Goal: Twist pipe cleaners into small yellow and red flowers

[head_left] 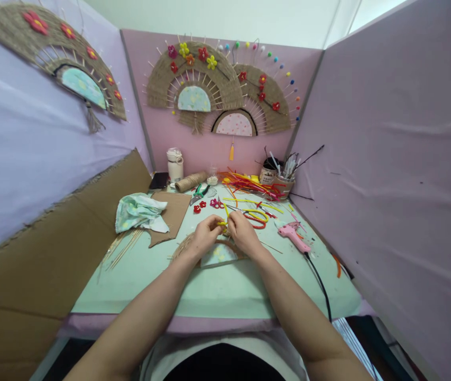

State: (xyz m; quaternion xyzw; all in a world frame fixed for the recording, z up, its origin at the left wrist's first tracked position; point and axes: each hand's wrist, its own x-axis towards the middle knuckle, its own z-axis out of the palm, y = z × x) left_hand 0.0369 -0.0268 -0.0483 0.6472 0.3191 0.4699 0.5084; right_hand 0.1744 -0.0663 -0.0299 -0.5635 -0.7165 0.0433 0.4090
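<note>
My left hand [209, 232] and my right hand [241, 228] meet at the middle of the table, fingers closed in a pinch. Between them is a yellow pipe cleaner [226, 210], one end sticking up. Just below the hands lies a twine fan [183, 247] with a pale green patterned half-round panel [219, 254], partly hidden by my wrists. Several small red pipe-cleaner flowers [197, 209] sit beyond my left hand. To the right of my right hand lie scissors with yellow handles [264, 214] and a red-handled pair [260, 225].
A pink glue gun [294, 236] with a black cord lies right. Left are crumpled green cloth [140, 211], thin sticks [126, 248] and cardboard [175, 209]. Behind stand green-handled cutters [200, 193], a twine roll [191, 181], a white cup [175, 166] and red-orange pipe cleaners [249, 183].
</note>
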